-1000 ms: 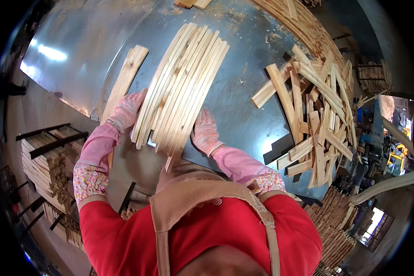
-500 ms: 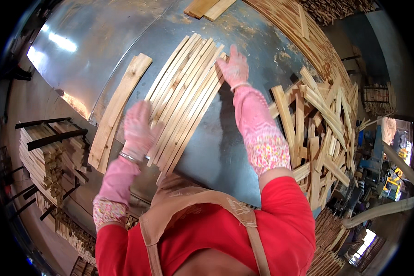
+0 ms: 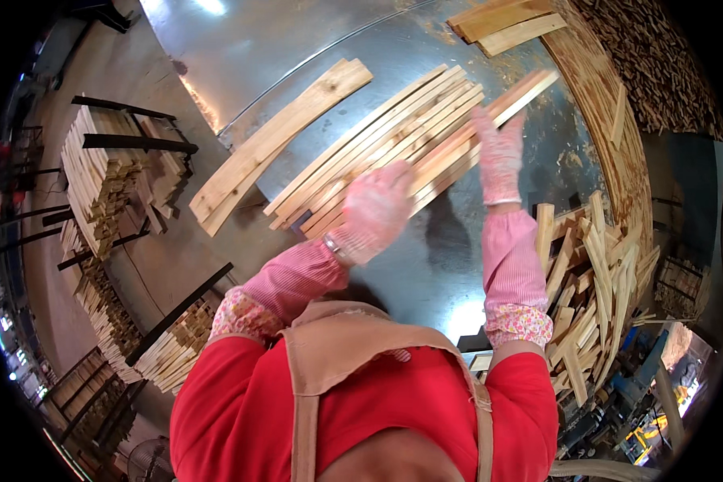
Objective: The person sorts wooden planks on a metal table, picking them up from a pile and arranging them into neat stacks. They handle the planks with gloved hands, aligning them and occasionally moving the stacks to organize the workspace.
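Observation:
Several narrow wooden strips [image 3: 369,149] lie side by side on the metal table. My right hand [image 3: 502,157], in a pale pink glove, is closed around the far part of one wooden strip [image 3: 528,91] at the right side of this row. That strip is raised and tilted, its far end sticking out past my fingers. My left hand [image 3: 377,207], also gloved and a little blurred, is curled at the near end of the same strip, above the row. Its fingertips are partly hidden. Left of the row lie two wider boards [image 3: 273,149], partly overlapping.
The metal table [image 3: 241,64] carries more boards [image 3: 506,24] at its far side. A heap of loose wood pieces [image 3: 594,281] sits at the right, by a long plywood-like sheet [image 3: 610,136]. Stacked strips on black racks [image 3: 104,173] stand at the left.
My view has turned, shifting the table's contents rightward and tilting them. The right-hand strip is now lifted off the row. My left hand has moved across the row to its near end.

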A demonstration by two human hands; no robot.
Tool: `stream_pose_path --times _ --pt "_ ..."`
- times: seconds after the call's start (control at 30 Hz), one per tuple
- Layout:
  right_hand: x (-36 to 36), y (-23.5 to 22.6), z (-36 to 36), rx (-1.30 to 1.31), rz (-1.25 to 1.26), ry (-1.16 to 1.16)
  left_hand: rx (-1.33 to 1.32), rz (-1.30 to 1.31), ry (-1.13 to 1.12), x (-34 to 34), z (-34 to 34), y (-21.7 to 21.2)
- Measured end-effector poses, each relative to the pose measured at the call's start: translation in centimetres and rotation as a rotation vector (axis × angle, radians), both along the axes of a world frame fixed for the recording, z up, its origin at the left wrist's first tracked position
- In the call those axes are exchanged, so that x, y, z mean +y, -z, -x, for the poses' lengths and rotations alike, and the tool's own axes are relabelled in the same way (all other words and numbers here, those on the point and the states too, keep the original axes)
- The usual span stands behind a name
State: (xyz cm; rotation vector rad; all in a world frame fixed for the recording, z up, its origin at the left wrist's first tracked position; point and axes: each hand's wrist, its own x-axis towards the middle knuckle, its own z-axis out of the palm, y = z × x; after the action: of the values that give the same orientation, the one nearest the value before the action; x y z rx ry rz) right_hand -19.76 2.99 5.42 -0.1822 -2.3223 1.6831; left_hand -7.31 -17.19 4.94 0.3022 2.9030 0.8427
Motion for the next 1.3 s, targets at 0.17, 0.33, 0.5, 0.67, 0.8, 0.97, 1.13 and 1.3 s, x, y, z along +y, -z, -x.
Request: stream_pose_path --times 0.17,0.33,0.5,0.67,0.8,0.97,1.13,1.3 --pt "-2.2 -4.5 -1.5 -0.524 0.647 -0.652 0.729 -0.033 0.539 -5.0 6.8 -7.3" --pt "-7.2 -6.9 -4.8 -0.285 -0.187 -0.792 0.472 0.590 0.655 -12.8 8.6 -8.4" --pt "-3.6 -2.8 -8.0 -0.014 0.102 -0.147 -0.166 0.486 -0.165 -21.9 6.1 -2.7" --pt "0.6 4.4 -16.1 -0.313 -0.060 0.066 -0.075 0.464 -0.152 -27.2 1.2 6.7" --pt "0.3 8.2 -22.8 -0.521 0.052 0.100 -0.388 0.454 -0.329 -25.2 2.8 5.2" --pt "3.4 9.9 -26.9 -0.567 -0.167 0.130 -0.231 0.303 -0.311 -26.0 3.1 4.9" --pt "14.8 8.5 -29.7 -0.652 -0.531 0.397 -0.246 0.005 -0.276 -18.1 0.5 0.0" --pt "25.2 11.4 -30.1 -0.661 -0.638 0.304 -0.264 0.173 -0.212 -12.1 0.2 2.4"
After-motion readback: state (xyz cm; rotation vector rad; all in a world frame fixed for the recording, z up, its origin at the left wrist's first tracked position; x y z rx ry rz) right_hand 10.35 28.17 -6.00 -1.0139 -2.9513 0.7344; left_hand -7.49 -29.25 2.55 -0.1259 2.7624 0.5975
